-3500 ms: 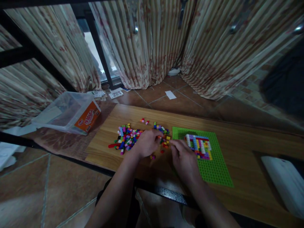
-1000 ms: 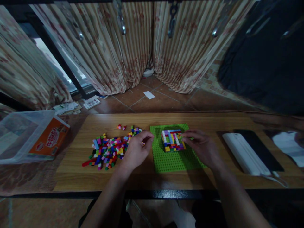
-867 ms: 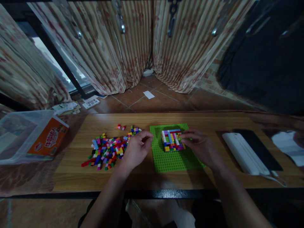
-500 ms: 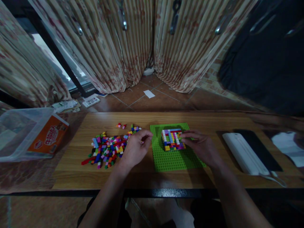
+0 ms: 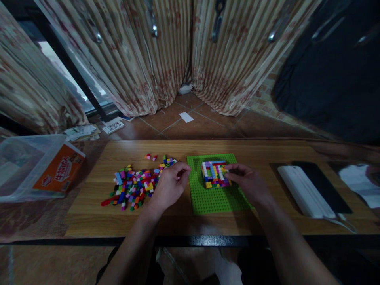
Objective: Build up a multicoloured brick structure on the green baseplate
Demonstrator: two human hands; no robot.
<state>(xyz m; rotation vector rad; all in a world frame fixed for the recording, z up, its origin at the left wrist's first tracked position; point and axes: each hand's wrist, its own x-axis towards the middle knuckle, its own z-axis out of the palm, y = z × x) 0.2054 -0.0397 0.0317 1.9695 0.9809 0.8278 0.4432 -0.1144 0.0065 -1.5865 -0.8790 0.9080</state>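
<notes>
A low, many-coloured structure of toy bricks (image 5: 215, 174) sits on a green studded baseplate (image 5: 208, 202). My right hand (image 5: 247, 180) reaches in from the right, its thumb and fingertips closed together at the structure's right edge. Whatever is between those fingertips is too small to make out. Over the plate's left edge, my left hand (image 5: 173, 184) hovers with thumb and index finger pinched; its content, if any, is hidden. Left of that hand lies a heap of loose bricks (image 5: 136, 188), partly covered by it at the right end.
On the wooden table (image 5: 184, 223) a white power-bank-like device (image 5: 304, 192) with a cable lies at the right, beside a dark flat panel (image 5: 323, 186). A clear plastic bin (image 5: 26, 166) with an orange label stands left. Two small brick pieces (image 5: 151, 157) lie behind the heap.
My right hand has shifted slightly left and its fingers have drawn closer together at the structure's right edge. My left hand stays almost still, pinched.
</notes>
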